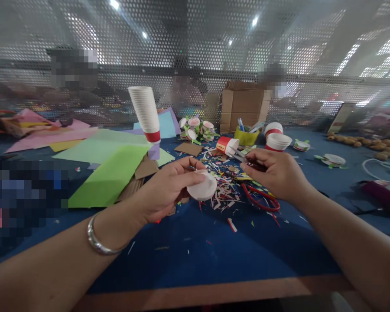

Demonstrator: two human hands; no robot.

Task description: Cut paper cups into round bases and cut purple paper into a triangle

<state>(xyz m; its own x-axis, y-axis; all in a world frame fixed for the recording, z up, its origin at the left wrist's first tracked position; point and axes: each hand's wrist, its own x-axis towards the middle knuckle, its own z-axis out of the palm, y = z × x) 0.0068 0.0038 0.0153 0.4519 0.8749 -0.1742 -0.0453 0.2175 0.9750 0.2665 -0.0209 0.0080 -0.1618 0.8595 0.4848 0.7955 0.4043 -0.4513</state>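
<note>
My left hand pinches a white round paper piece, which looks like the cut-off bottom of a paper cup, between thumb and fingers. My right hand is closed around a pair of scissors, whose metal blades point left and whose dark handles are mostly hidden by the fingers. Just beyond the blades a red-and-white paper cup lies on its side. Below the hands are many paper scraps and a red looped handle, its other end hidden among the scraps.
A tall stack of paper cups stands at the left behind green paper sheets. Small paper turtles are grouped at the back, near a cardboard box and a yellow-green holder. More cups stand right.
</note>
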